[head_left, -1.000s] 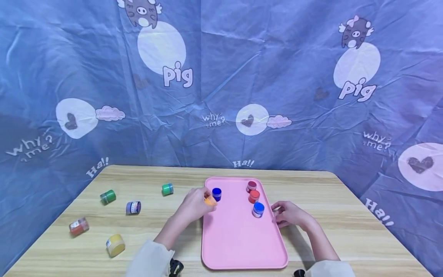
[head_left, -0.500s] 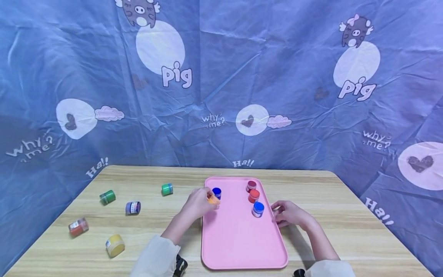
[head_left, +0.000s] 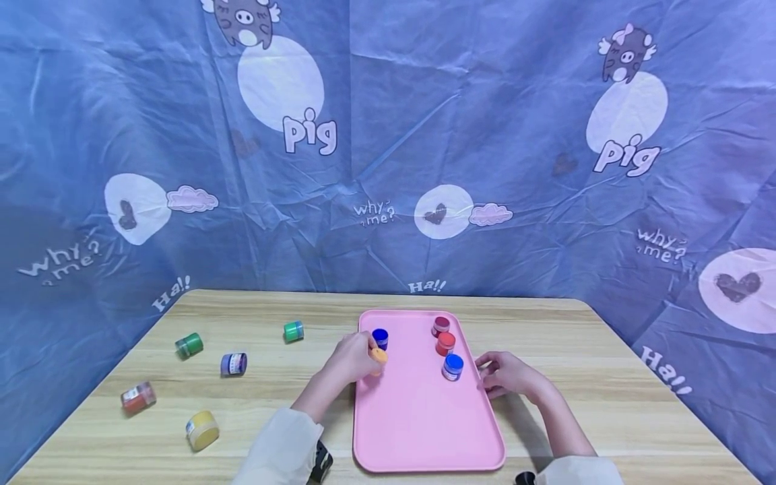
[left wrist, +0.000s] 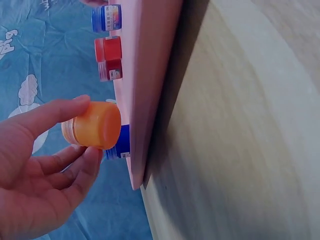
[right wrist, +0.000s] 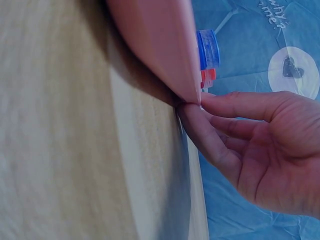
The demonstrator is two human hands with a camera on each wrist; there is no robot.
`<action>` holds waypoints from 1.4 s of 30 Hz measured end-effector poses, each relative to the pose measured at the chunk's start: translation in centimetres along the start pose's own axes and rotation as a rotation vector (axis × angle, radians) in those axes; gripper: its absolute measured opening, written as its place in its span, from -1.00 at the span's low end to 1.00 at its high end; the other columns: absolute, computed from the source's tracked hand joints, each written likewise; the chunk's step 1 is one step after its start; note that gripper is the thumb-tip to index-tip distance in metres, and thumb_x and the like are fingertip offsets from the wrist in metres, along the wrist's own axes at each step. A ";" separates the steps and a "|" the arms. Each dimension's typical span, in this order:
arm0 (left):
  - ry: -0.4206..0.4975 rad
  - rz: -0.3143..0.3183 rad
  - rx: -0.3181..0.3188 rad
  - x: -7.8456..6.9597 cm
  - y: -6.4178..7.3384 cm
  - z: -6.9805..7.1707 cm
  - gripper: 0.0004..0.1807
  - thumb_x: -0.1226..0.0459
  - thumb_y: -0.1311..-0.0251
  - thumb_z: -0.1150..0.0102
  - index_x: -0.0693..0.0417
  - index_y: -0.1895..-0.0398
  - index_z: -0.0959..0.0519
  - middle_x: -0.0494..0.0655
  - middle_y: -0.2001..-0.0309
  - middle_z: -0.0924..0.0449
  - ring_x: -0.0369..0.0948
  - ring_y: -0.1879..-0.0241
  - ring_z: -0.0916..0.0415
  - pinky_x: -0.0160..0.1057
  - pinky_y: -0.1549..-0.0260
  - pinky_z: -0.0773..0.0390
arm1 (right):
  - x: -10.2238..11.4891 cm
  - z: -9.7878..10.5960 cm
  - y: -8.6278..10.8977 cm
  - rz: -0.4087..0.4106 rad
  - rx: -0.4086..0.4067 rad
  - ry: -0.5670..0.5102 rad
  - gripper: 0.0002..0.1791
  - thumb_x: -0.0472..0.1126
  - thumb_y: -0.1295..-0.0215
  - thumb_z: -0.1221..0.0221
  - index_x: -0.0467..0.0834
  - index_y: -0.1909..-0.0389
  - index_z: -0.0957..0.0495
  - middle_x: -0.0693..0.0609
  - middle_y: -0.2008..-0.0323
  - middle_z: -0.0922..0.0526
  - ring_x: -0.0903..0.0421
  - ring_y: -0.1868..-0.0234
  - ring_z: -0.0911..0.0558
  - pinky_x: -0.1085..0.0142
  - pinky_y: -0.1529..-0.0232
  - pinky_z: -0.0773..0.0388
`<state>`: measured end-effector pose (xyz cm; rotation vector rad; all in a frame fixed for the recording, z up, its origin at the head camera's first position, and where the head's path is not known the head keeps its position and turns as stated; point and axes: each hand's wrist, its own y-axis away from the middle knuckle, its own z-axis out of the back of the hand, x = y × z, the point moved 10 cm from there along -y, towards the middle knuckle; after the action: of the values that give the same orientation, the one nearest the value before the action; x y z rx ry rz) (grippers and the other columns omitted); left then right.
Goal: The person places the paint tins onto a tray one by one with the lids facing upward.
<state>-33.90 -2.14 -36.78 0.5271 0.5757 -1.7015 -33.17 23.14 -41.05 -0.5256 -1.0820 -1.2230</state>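
My left hand point(head_left: 353, 359) pinches an orange paint jar point(left wrist: 97, 125) between thumb and fingers, over the left side of a pink tray point(head_left: 424, 431). Just behind that jar, a dark blue paint jar point(head_left: 380, 338) stands upright on the tray. At the tray's right edge, my right hand point(right wrist: 265, 145) grips the rim, thumb on top and fingers beneath. Along the right side of the tray stand a dark red jar point(head_left: 440, 327), a red jar point(head_left: 445, 343) and a blue jar point(head_left: 453, 367).
Left of the tray, several jars lie on the wooden table point(head_left: 291, 397): a dark green jar point(head_left: 189, 345), a light green jar point(head_left: 294, 331), a purple jar point(head_left: 234, 364), a red-orange jar point(head_left: 138, 397) and a yellow jar point(head_left: 202, 430). A blue printed cloth point(head_left: 376, 135) hangs behind.
My left hand has shifted slightly right and toward me with the orange jar, which has turned more upright. The right hand has stayed at the tray's edge.
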 end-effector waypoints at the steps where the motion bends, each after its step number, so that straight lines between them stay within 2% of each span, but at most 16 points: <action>1: -0.002 -0.002 0.002 0.0 0.0 0.0 -0.70 0.39 0.27 -0.37 0.21 0.41 -0.47 -0.07 0.47 -0.43 -0.18 0.47 -0.38 -0.29 0.48 -0.48 | 0.0 0.0 0.0 0.001 0.001 0.000 -0.61 -0.56 -0.03 -0.11 -0.56 0.07 -0.29 -0.13 0.45 -0.42 0.08 0.50 -0.55 0.15 0.36 -0.61; 9: 0.013 0.008 0.028 0.1 -0.1 -0.5 -0.73 0.44 0.26 -0.36 0.22 0.43 -0.48 -0.05 0.47 -0.42 -0.16 0.48 -0.37 -0.29 0.52 -0.46 | 0.0 0.0 0.0 0.004 0.002 0.003 -0.61 -0.56 -0.03 -0.10 -0.56 0.08 -0.29 -0.12 0.45 -0.42 0.08 0.50 -0.55 0.15 0.36 -0.61; 18: -0.025 -0.034 0.045 -0.1 -0.3 -0.9 -0.71 0.47 0.25 -0.39 0.21 0.42 -0.50 -0.06 0.47 -0.45 -0.16 0.47 -0.38 -0.32 0.53 -0.44 | -0.1 0.0 0.1 0.002 0.003 -0.004 -0.61 -0.56 -0.04 -0.10 -0.56 0.08 -0.29 -0.12 0.45 -0.42 0.08 0.49 -0.55 0.15 0.35 -0.60; 24: 0.014 -0.011 0.061 0.2 -0.4 -1.1 -0.69 0.52 0.28 -0.37 0.22 0.40 -0.50 -0.05 0.46 -0.44 -0.16 0.48 -0.38 -0.34 0.58 -0.47 | -0.1 0.0 0.0 0.008 0.008 -0.011 -0.60 -0.57 -0.03 -0.09 -0.57 0.06 -0.27 -0.12 0.45 -0.42 0.08 0.49 -0.55 0.15 0.36 -0.61; 35: -0.024 -0.038 0.054 -0.1 -0.4 -1.2 -0.67 0.53 0.32 -0.39 0.20 0.43 -0.47 -0.03 0.45 -0.44 -0.15 0.49 -0.39 -0.36 0.63 -0.46 | -0.1 -0.1 0.0 0.018 0.009 -0.006 -0.60 -0.57 -0.03 -0.09 -0.57 0.07 -0.27 -0.13 0.45 -0.42 0.08 0.48 -0.55 0.16 0.35 -0.60; 42: -0.017 -0.049 0.050 0.0 -0.6 -1.3 -0.68 0.52 0.30 -0.39 0.22 0.41 -0.50 -0.04 0.45 -0.46 -0.15 0.47 -0.38 -0.34 0.57 -0.46 | 0.0 -0.1 -0.1 0.023 0.009 0.001 -0.60 -0.57 -0.02 -0.09 -0.57 0.07 -0.28 -0.13 0.45 -0.42 0.08 0.49 -0.55 0.16 0.36 -0.61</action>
<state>-34.47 -1.20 -37.73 0.5382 0.5388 -1.7694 -33.18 23.03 -41.16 -0.5291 -1.0781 -1.1975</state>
